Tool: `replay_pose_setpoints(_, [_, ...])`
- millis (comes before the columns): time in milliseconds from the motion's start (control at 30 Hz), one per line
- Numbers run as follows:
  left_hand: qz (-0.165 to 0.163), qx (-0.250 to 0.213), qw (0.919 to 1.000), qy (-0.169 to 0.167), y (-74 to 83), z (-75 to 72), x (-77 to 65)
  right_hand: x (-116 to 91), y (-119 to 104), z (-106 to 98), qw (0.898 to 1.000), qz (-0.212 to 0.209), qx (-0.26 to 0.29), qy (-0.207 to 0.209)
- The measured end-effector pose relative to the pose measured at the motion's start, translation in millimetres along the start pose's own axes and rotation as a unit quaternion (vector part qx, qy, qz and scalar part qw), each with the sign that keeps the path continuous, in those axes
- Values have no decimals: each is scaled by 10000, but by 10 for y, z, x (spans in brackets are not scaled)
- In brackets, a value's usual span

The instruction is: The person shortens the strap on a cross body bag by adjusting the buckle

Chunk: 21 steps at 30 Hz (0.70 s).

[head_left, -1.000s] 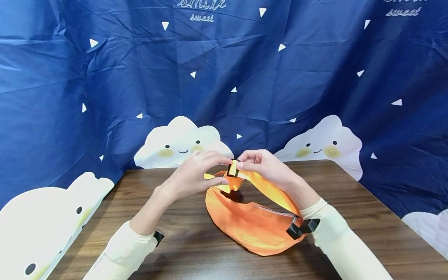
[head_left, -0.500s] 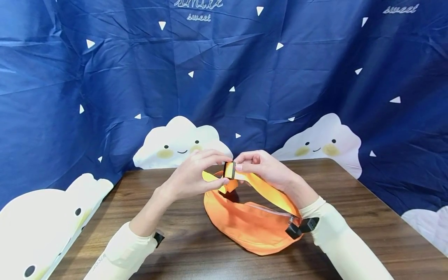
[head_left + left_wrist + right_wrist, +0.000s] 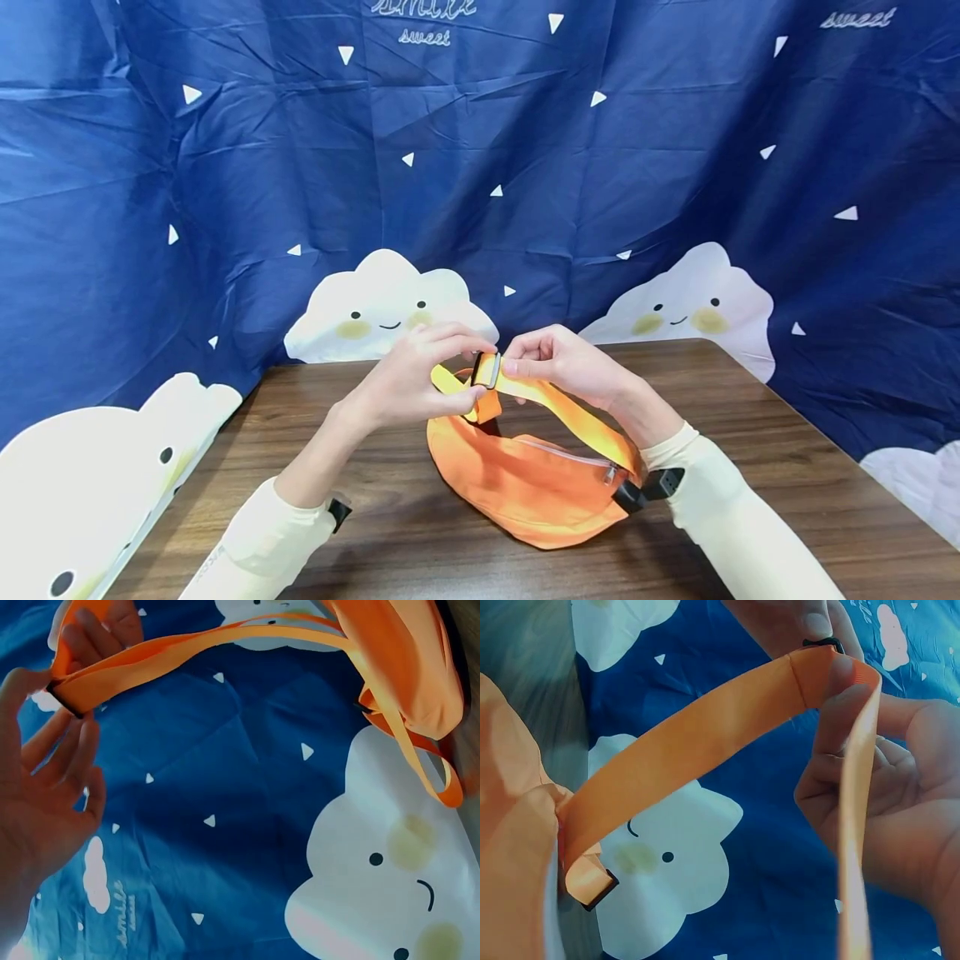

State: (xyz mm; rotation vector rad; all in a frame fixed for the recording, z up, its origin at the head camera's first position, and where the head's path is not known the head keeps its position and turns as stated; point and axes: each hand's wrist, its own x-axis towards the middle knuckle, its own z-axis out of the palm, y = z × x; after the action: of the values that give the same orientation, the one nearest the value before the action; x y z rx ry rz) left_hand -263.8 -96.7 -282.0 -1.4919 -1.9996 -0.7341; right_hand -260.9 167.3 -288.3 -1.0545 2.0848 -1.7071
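Observation:
An orange waist bag stands on the wooden table, its zipper along the top. Above it, my left hand pinches a black slide buckle by its edges, between thumb and fingers. Just to the right, my right hand pinches the orange strap where it runs through the buckle. The left wrist view shows the buckle at the thumb and fingertips, with the strap stretching toward the bag. A second black buckle sits on the strap's folded end near the bag in the right wrist view.
The brown wooden table extends around the bag on all sides. Behind it hangs a blue curtain printed with white clouds and triangles. A black wrist device on the right sleeve is close to the bag's right end.
The buckle has moved slightly left and turned in the left hand. The bag has shifted a little left, bringing its zipper pull into view. Both hands keep nearly the same places.

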Motion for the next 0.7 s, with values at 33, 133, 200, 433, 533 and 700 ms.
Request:
replay_pose_setpoints(33, [-10,-34,10000,-36,1,4,0,5,8,8,10000,-25,60,-9])
replay_pose_setpoints(133, [-42,-77,9999,-100,9,6,2,16,28,30,9996,-61,257,-19])
replay_pose_setpoints(200, [-56,-67,9999,-112,13,-8,1,20,32,38,9994,-50,338,8])
replay_pose_setpoints(433, [141,-17,9998,144,0,-118,36,2,-11,-16,9994,129,271,169])
replay_pose_setpoints(533, [128,-59,9997,195,-2,-147,35,-10,-14,-37,9995,111,187,245])
replay_pose_setpoints(700, [-99,7,10000,-4,9,-151,-3,0,-17,0,9992,-15,247,320])
